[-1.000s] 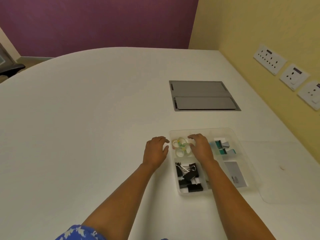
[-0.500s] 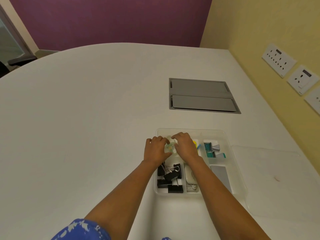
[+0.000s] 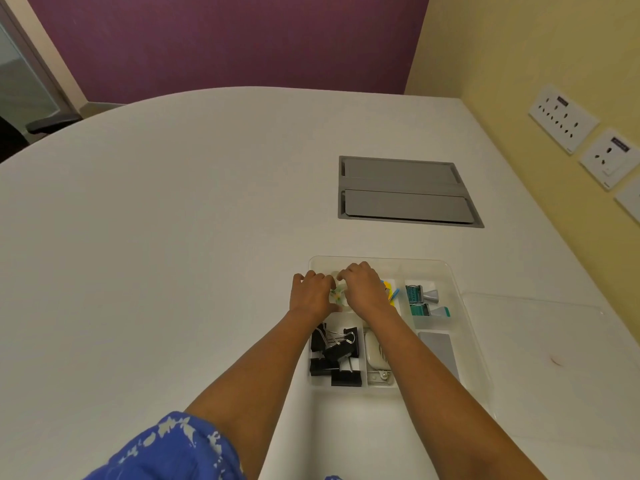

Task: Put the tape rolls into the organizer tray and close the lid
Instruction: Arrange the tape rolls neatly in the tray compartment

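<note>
The clear organizer tray (image 3: 450, 271) lies on the white table in front of me. Small pale tape rolls (image 3: 337, 295) with green and yellow tints sit in its far left compartment, mostly hidden by my hands. My left hand (image 3: 310, 292) and my right hand (image 3: 363, 289) meet over that compartment, fingers curled down onto the rolls. The clear lid (image 3: 540, 341) lies flat on the table to the right of the tray, off it.
Other compartments hold black binder clips (image 3: 334, 355), a white stapler-like item (image 3: 374, 351), a grey card (image 3: 438, 351) and teal dispensers (image 3: 420, 299). A grey cable hatch (image 3: 405, 192) is set into the table beyond the tray. Wall sockets (image 3: 562, 116) line the yellow wall at right.
My left hand has moved right from the table beside the tray onto the tape rolls. Both hands now close together over them, and the rolls are far less visible.
</note>
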A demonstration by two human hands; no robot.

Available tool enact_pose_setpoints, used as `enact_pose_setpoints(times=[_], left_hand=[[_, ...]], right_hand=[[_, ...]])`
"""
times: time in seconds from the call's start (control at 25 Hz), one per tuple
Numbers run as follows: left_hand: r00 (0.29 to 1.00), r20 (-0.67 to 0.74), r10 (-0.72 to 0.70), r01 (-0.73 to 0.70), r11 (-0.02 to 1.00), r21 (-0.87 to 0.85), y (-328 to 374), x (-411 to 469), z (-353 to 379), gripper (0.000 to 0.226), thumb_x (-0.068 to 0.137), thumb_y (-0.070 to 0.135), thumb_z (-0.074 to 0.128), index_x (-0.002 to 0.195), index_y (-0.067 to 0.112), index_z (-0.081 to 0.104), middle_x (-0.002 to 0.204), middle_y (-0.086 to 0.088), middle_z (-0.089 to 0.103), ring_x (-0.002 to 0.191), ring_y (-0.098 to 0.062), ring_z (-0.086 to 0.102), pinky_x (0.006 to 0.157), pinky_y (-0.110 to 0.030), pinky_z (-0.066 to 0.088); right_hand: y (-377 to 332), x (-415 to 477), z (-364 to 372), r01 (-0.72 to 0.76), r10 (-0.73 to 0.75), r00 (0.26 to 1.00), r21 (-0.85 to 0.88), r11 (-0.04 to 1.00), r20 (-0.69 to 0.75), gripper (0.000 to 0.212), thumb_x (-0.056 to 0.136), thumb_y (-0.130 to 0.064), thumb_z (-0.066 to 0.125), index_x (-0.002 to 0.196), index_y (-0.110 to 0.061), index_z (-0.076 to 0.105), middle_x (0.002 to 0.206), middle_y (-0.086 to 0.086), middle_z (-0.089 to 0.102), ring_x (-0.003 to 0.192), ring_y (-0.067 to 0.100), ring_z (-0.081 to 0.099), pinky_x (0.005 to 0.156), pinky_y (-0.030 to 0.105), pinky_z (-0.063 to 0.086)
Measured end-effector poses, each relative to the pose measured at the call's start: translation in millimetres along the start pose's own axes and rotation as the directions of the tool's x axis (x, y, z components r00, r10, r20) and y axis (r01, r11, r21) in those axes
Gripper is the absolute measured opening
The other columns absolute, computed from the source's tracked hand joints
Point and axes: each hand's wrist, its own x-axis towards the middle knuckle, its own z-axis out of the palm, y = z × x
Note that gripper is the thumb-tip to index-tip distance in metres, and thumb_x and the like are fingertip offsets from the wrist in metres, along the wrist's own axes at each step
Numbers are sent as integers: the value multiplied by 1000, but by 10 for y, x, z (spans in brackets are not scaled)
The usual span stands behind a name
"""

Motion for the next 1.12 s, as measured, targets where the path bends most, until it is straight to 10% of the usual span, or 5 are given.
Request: enact_pose_setpoints(times=[0.32,0.72,1.12], left_hand=[[999,14,45,-44,993,-106,22,27,-26,46,84,28,64,125,14,48,126,-5,62,121,-23,54,120,-42,9],[1000,11,-25,27,954,-299,59,-32,-95,47,81,21,67,121,11,46,119,-7,64,105,-27,61,93,-38,39],[995,95,8,-20,992,126,105,6,-169,29,90,19,54,118,15,59,120,-5,64,116,-22,55,107,-37,25]], right_hand=[[-52,-9,48,39,-36,999,-135,990,27,33,93,-6,50,126,-8,53,123,12,60,120,28,47,96,35,39],[-36,8,-235,-54,51,989,-19,998,-137,29,92,1,49,120,-6,51,114,14,61,103,27,58,81,33,47],[-10,-43,-313,0,1,999,20,1000,-39,31,90,4,50,118,-6,58,121,14,54,102,27,61,81,36,51]])
